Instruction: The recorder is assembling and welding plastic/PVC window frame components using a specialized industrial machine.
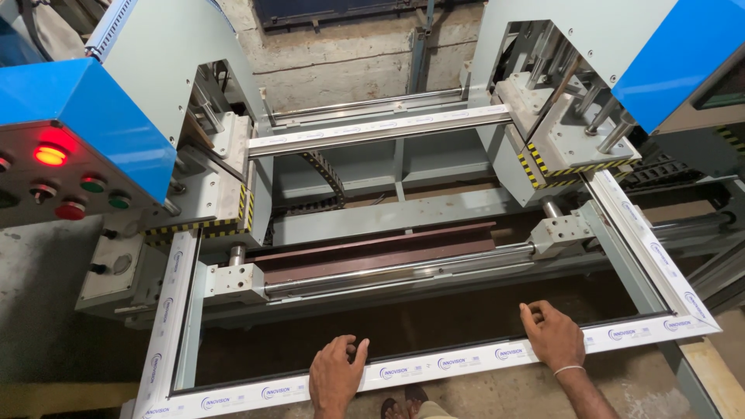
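Note:
A white rectangular window frame of plastic profile lies on a two-head blue and grey welding machine. My left hand rests on the frame's near bar, fingers curled over its inner edge. My right hand, with a thin bangle at the wrist, grips the same bar further right. The frame's far bar sits clamped between the two machine heads. Its left side bar and right side bar run back under the heads.
A control panel on the left head shows a lit red lamp and several coloured buttons. Yellow-black striped clamp plates sit at both heads. Steel guide rods and a dark brown bar cross the machine bed. My sandalled feet show below.

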